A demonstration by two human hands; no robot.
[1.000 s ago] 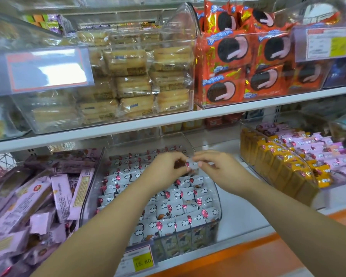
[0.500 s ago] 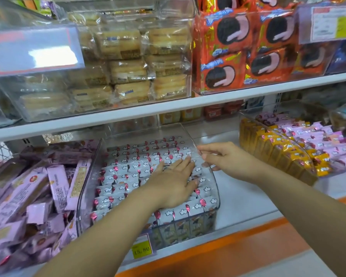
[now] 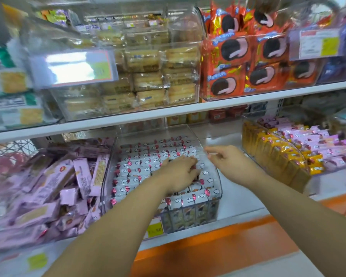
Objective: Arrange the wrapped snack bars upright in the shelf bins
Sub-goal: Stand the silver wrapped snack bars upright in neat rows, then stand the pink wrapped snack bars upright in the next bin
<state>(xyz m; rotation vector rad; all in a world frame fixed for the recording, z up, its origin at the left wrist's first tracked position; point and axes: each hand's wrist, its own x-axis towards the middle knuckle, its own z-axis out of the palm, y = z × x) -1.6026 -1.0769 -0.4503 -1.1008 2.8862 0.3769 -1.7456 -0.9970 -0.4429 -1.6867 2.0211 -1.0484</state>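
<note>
the snack bars [image 3: 148,163], in white wrappers with clouds and red balloons, stand in tight rows inside the clear bin [image 3: 219,186] on the lower shelf [image 3: 234,208]. the left hand [image 3: 180,172] lies on top of them near the bin's right side, fingers stretched out and pressing on the wrapper tops; it grips nothing that i can see. just under its palm a dark gap shows between the rows, so the press is probably meant to push leaning bars upright and close that gap. the right hand [image 3: 232,162] is at the bin's right wall, fingertips by the rim; blur hides whether it pinches the wall or only touches it. most likely it steadies the bin so it does not slide while the other hand pushes. this bin looks almost done. the pink packets [image 3: 48,186] in the bin to the left lie jumbled, while the yellow bars [image 3: 278,164] on the right stand in order.
</note>
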